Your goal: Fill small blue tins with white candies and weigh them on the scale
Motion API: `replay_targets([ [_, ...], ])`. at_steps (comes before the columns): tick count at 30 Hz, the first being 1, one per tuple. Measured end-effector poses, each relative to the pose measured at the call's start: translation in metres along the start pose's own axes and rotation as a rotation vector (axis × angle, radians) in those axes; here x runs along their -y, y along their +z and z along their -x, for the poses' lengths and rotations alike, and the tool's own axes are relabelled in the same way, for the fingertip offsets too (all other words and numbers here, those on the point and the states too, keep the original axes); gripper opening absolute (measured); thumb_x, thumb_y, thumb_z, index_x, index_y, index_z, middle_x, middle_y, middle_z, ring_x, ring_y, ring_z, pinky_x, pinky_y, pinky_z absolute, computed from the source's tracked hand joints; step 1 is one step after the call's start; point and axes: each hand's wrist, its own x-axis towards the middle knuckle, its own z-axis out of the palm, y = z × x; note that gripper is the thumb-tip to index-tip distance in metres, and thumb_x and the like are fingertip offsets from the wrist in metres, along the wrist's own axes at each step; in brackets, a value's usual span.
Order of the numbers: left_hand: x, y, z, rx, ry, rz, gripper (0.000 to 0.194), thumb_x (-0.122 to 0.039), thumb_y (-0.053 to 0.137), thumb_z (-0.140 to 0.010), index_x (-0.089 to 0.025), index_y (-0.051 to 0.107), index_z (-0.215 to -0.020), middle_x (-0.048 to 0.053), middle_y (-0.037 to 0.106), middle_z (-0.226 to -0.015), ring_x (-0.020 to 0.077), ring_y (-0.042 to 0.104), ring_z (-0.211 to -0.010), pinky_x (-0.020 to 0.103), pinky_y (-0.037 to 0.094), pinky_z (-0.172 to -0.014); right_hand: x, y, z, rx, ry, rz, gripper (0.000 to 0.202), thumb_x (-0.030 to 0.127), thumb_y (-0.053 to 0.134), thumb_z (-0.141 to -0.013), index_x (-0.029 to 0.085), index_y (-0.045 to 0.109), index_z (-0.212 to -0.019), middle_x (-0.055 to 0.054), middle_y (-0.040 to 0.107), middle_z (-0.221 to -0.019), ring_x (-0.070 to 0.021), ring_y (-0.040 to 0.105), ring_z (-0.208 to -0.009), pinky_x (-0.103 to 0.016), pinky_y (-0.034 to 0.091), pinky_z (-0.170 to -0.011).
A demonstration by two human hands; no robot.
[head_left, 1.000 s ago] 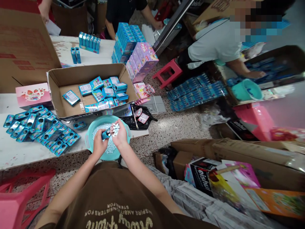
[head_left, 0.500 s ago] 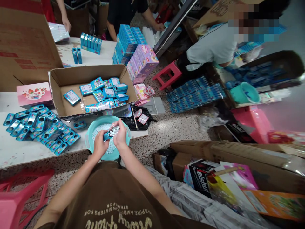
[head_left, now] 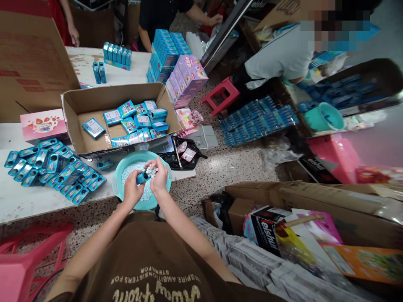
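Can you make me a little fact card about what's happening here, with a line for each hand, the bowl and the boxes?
Left hand: left hand holds a small blue pack
Right hand: right hand cups small white pieces beside the pack
Bowl: turquoise bowl, under both hands, more white pieces inside
Cardboard box: open box, blue packs lying inside
Left side: pile of blue packs, some showing round holes
Behind pile: pink box with strawberry pictures

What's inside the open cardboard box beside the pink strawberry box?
The open cardboard box holds blue packs, mostly heaped together, one apart. Whatever lies under them is covered.
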Motion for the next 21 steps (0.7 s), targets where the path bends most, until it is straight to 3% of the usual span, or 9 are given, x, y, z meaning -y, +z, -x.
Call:
replay_targets([
  [4, -0.0034, -0.0018, -0.0007, 0.010, 0.056, -0.046, 0.038, -0.009, 0.054, -0.068, -0.021, 0.053, -0.104, 0.007, 0.062, -0.104, 0.0250, 0.057, -0.100, 0.038, 0.043, -0.086, -0.0006, -0.0015, -0.0025, -0.068, 0.029, -0.029, 0.041, 0.049, 0.054, -0.077, 0.018, 0.054, -0.051, 0.001, 0.055, -0.051, -0.0117, 0.054, -0.053, -0.026, 0.044, -0.060],
  [11, -0.0047, -0.0006, -0.0006, 0.013, 0.053, -0.040, 0.035, -0.010, 0.054, -0.069, -0.021, 0.052, -0.102, 0.006, 0.062, -0.102, 0.0231, 0.057, -0.099, 0.036, 0.044, -0.085, 0.0012, -0.0024, 0.0006, -0.021, 0.029, -0.049, 0.043, 0.051, 0.053, -0.077, 0.018, 0.055, -0.048, 0.001, 0.055, -0.048, -0.0113, 0.052, -0.049, -0.026, 0.042, -0.056],
  [18, -0.0014, 0.0051, 0.0017, -0.015, 0.020, -0.006, 0.033, -0.013, 0.055, -0.069, -0.022, 0.051, -0.101, 0.005, 0.062, -0.099, 0.0228, 0.059, -0.095, 0.035, 0.046, -0.081, 0.0047, 0.0010, -0.0002, -0.062, 0.032, 0.001, 0.045, 0.053, 0.051, -0.078, 0.018, 0.054, -0.050, 0.001, 0.055, -0.047, -0.0115, 0.053, -0.049, -0.026, 0.042, -0.055],
  [21, -0.0023, 0.0040, 0.0028, -0.006, 0.072, -0.023, 0.040, -0.008, 0.053, -0.066, -0.022, 0.052, -0.103, 0.006, 0.062, -0.103, 0.0238, 0.057, -0.100, 0.037, 0.044, -0.086, 0.0050, 0.0018, 0.0018, -0.068, 0.015, 0.022, 0.045, 0.053, 0.051, -0.079, 0.018, 0.053, -0.050, 0.001, 0.054, -0.047, -0.0103, 0.050, -0.046, -0.025, 0.040, -0.051],
])
